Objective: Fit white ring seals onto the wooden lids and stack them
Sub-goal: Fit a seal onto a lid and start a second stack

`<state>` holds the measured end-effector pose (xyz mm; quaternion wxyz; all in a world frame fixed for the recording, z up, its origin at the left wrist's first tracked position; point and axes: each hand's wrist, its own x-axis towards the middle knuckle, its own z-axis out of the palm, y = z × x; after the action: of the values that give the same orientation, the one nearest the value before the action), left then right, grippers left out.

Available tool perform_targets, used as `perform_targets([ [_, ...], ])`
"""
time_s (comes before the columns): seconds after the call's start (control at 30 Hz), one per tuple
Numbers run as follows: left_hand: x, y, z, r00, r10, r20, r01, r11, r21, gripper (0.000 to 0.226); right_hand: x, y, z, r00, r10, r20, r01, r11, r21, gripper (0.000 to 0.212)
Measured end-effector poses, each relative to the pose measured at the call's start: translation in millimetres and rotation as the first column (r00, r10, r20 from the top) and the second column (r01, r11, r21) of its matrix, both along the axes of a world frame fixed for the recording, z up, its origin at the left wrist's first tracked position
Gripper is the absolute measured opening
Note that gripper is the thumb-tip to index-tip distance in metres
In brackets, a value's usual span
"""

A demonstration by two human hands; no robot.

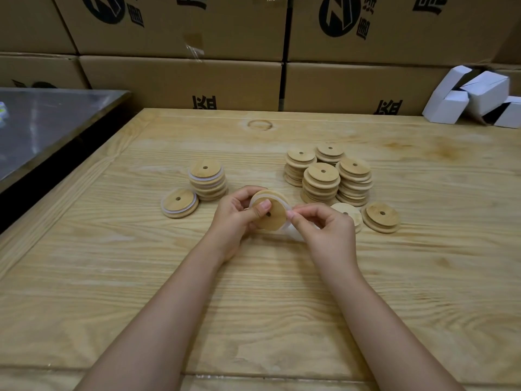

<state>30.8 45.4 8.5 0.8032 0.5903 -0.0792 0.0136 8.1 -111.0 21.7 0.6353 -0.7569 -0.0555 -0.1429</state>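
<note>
My left hand (pixel 235 218) grips a round wooden lid (pixel 273 218) with a small centre hole, thumb pressed on its face, held above the table. My right hand (pixel 324 230) pinches a white ring seal (pixel 290 214) at the lid's right edge; the seal wraps part of the rim. To the left stands a stack of lids with white seals (pixel 208 180), and a single sealed lid (pixel 179 203) lies beside it. On the right are several stacks of bare wooden lids (pixel 328 173), plus two loose lids, one (pixel 380 217) lying clear of my right hand and the other (pixel 348 211) partly behind it.
The wooden table (pixel 253 292) spreads in front of me. A metal surface (pixel 42 122) adjoins it at the left. Cardboard boxes (pixel 197 80) form a wall behind. Small white cartons (pixel 473 97) lie at the back right.
</note>
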Motion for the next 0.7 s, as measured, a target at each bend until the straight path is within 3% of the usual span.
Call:
perform_targets([
  [0.17,-0.4,4.5,-0.6,0.999,-0.026,0.023,0.024,0.998,0.064,0.016,-1.4,0.0,1.3,0.999,-0.014,0.033,0.014,1.0,0.0,0.016],
  [0.43,2.1,4.6,-2.8,0.996,0.086,0.01,-0.086,0.996,0.021,0.027,-1.2,0.4,0.4,1.0,-0.021,-0.01,0.02,0.996,-0.086,0.021],
  [0.7,1.9,1.2,-0.8,0.987,0.156,0.027,-0.157,0.986,0.059,0.017,0.5,-1.0,0.3,0.999,-0.012,-0.035,0.008,0.994,-0.11,0.021],
])
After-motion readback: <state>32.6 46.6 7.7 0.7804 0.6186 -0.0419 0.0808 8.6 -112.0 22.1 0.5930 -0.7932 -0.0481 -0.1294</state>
